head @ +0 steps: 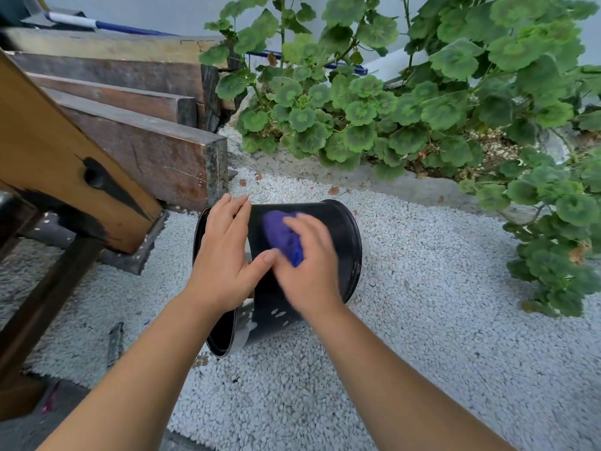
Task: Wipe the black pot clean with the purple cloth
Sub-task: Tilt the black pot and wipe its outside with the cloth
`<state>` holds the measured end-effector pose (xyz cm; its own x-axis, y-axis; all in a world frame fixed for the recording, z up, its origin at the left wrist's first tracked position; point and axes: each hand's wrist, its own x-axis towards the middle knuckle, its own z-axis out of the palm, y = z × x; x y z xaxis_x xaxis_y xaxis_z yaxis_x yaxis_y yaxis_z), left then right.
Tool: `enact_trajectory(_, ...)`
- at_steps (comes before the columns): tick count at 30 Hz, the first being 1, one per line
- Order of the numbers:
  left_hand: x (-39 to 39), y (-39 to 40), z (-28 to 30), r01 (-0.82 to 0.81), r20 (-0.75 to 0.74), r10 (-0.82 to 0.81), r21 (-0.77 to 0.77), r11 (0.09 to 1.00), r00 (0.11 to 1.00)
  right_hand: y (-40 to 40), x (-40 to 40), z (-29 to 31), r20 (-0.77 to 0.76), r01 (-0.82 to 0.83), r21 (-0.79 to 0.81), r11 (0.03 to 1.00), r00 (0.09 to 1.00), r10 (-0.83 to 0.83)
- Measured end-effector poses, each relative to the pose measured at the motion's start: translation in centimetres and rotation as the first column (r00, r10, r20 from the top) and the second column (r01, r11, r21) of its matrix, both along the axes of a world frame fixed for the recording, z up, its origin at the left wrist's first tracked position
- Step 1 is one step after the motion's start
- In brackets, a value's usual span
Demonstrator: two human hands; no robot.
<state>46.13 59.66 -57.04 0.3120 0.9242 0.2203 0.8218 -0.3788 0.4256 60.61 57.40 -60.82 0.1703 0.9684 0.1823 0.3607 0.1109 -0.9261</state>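
While on its side, black pot point(338, 229) under straight left fingers point(227, 216), right fingers point(312, 229) around purple cloth point(279, 232).

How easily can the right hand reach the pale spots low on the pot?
Probably yes: the right hand holds the purple cloth on the black pot above the pale spots, which lie uncovered; the left hand rests at the rim.

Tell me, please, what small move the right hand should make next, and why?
Probably sweep the purple cloth down the black pot toward the pale specks on its nearer wall: the right hand holds the cloth higher up, those specks look unwiped, and the left hand steadies the pot lying on its side.
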Motion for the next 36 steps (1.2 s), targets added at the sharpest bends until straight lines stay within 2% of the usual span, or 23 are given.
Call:
enact_trajectory(3, -0.5, -0.7, -0.2, 0.042, 0.036, -0.041, -0.013, 0.999, 0.998, -0.8, -2.0, 0.2, 0.107, -0.151, 0.113, 0.982, 0.984, 0.139)
enact_trajectory(5, -0.8, -1.0, -0.4, 0.039, 0.030, -0.039, -0.013, 0.999, 0.999, -0.7, -1.6, -0.5, 0.233, -0.160, 0.183, 0.970, 0.966, 0.115)
enact_trajectory(7, -1.0, -1.3, -0.4, 0.021, 0.014, -0.020, -0.007, 1.000, 1.000, -0.3, -0.5, -1.4, 0.292, -0.136, 0.213, 0.968, 0.954, 0.070)
enact_trajectory(11, -1.0, -1.8, -0.4, -0.022, 0.000, 0.022, -0.024, 0.999, 1.000, 1.0, 2.9, -3.5, 0.271, 0.023, 0.019, 1.000, 0.962, -0.027)
enact_trajectory(14, -0.7, -1.7, -0.3, -0.045, -0.031, 0.044, -0.026, 0.999, 0.999, 2.0, 6.3, -5.5, 0.309, 0.075, -0.084, 0.994, 0.950, -0.046)
enact_trajectory(18, 0.1, -1.4, -0.3, -0.085, -0.090, 0.088, 0.036, 0.996, 0.992, 2.3, 9.3, -7.2, 0.363, 0.153, -0.151, 0.977, 0.928, -0.089)
enact_trajectory(22, 0.8, -1.1, -0.2, -0.084, -0.075, 0.084, 0.007, 0.996, 0.994, 2.9, 10.5, -7.3, 0.350, 0.216, -0.213, 0.953, 0.927, -0.132)
enact_trajectory(24, 0.9, -0.8, -0.1, -0.084, -0.058, 0.085, 0.004, 0.996, 0.995, 3.5, 10.7, -6.9, 0.257, 0.255, -0.299, 0.919, 0.949, -0.180)
enact_trajectory(26, 1.1, -1.0, -0.3, -0.131, 0.026, 0.131, 0.013, 0.991, 0.991, 3.7, 11.4, -6.7, 0.035, 0.294, -0.436, 0.850, 0.950, -0.310)
enact_trajectory(28, 1.6, -1.9, -0.7, -0.229, 0.198, 0.228, -0.018, 0.973, 0.953, 3.4, 12.2, -7.0, -0.205, 0.229, -0.571, 0.788, 0.890, -0.407)
enact_trajectory(30, 1.7, -2.9, -1.3, -0.273, 0.311, 0.278, -0.062, 0.960, 0.909, 3.2, 12.8, -7.7, -0.379, 0.107, -0.629, 0.770, 0.823, -0.424)
enact_trajectory(32, 1.0, -3.1, -1.4, -0.195, 0.338, 0.202, -0.057, 0.979, 0.919, 3.2, 13.3, -8.3, -0.485, 0.045, -0.641, 0.767, 0.750, -0.449)
enact_trajectory(36, 0.0, -3.0, -1.1, 0.109, 0.288, -0.085, -0.068, 0.992, 0.954, 2.7, 13.9, -9.1, -0.613, -0.024, -0.637, 0.771, 0.622, -0.487)
